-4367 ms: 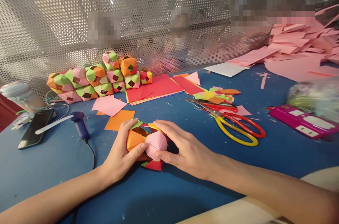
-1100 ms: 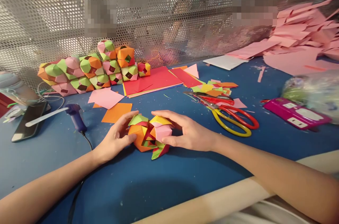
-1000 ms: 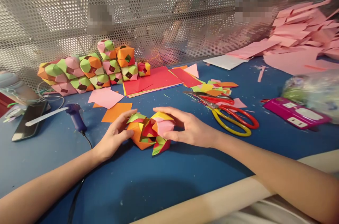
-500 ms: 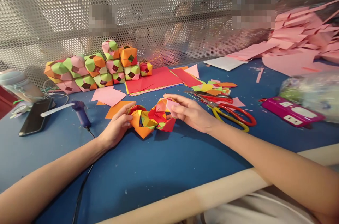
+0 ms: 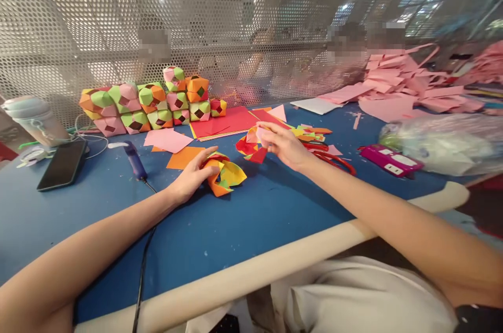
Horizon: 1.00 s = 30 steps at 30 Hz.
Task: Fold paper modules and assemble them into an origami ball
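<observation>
- Two paper pieces, apart: an orange-yellow piece (image 5: 227, 178) clamped in the left fingers (image 5: 205, 156); a pink-red piece (image 5: 257, 154) pinched in the right fingers (image 5: 278, 136).
- Right of the right fingers: magenta box (image 5: 382, 159), its pale markings too small to read.
- Nearer the body than both sets of fingers: open room on the desk (image 5: 243, 231) as far as its pale, rounded edge (image 5: 243, 272).

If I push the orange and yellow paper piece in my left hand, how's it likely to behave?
The orange and yellow paper piece is probably light, being folded from paper. It may dent or crumple, since its side away from your left hand gapes open. With a yellow flap jutting out, it would likely slide or wobble rather than roll smoothly.
</observation>
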Tool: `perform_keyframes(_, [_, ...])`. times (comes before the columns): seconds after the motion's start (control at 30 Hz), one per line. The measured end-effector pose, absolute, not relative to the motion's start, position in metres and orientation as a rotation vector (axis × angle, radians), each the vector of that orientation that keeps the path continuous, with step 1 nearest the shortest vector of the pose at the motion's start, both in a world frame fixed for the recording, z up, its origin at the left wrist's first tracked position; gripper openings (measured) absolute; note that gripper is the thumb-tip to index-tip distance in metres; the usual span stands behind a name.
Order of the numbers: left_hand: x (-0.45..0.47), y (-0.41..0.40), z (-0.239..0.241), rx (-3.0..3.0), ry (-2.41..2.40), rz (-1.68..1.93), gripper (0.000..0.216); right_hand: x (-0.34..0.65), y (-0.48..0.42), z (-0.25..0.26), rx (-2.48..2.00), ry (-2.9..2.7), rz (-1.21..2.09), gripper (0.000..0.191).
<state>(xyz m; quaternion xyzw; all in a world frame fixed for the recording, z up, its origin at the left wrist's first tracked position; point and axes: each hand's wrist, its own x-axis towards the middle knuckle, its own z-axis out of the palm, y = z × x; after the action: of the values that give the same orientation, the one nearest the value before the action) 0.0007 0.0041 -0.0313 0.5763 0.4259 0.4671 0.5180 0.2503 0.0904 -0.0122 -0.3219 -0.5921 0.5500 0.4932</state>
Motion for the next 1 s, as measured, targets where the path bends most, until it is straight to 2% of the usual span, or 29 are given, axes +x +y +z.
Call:
perform_keyframes(0.1, [0.001, 0.005, -0.032, 1.293, 0.992, 1.172, 0.061, 0.249, 0.088, -0.018, -0.843, -1.510, 1.287, 0.051])
perform_keyframes(0.33, [-0.002, 0.005, -0.030, 1.233, 0.967, 1.243, 0.062, 0.233, 0.074, -0.033, -0.914, -1.575, 1.155, 0.050])
perform_keyframes(0.8, [0.007, 0.000, -0.032, 1.213, 1.099, 1.327, 0.059, 0.182, 0.061, -0.039, -1.105, -1.602, 0.973, 0.065])
perform_keyframes(1.0, [0.010, -0.003, -0.032, 1.214, 1.110, 1.327, 0.057, 0.167, 0.058, -0.042, -1.140, -1.641, 0.911, 0.062])
